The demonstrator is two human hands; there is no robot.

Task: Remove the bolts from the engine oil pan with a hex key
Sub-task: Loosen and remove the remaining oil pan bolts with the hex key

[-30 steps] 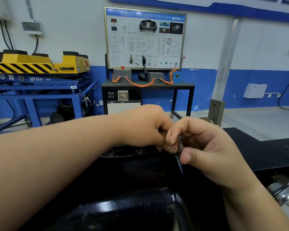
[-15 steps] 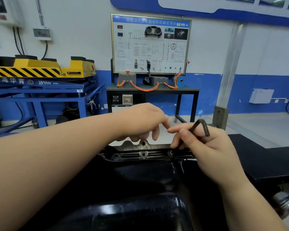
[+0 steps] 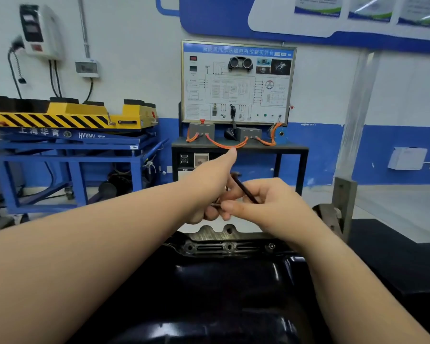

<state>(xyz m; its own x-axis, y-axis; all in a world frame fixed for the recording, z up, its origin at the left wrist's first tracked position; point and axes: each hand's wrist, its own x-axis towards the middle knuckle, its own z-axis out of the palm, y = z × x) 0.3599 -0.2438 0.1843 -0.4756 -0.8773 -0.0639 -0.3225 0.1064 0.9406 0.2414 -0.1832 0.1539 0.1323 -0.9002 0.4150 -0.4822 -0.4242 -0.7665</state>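
The black glossy oil pan [image 3: 233, 289] fills the bottom of the view. Its metal flange [image 3: 209, 248] runs along the far edge, with open bolt holes and one bolt [image 3: 271, 246] seated at the right. Both hands meet just above the flange. My right hand [image 3: 271, 209] grips the dark L-shaped hex key [image 3: 245, 189], which slants up to the left. My left hand [image 3: 209, 192] has one digit sticking straight up while its curled fingers pinch a small dark metal piece [image 3: 216, 205], apparently a bolt, against my right fingertips.
A black bench top [image 3: 395, 256] extends to the right, with a grey metal bracket [image 3: 340, 209] at its far edge. Behind stand a training board on a black table [image 3: 238, 147] and a blue stand carrying a yellow lift [image 3: 67, 135].
Both hands have lifted off the flange and come together above it. The hex key left the flange, and my left fingers closed on a small piece at my right fingertips. The view tilted up.
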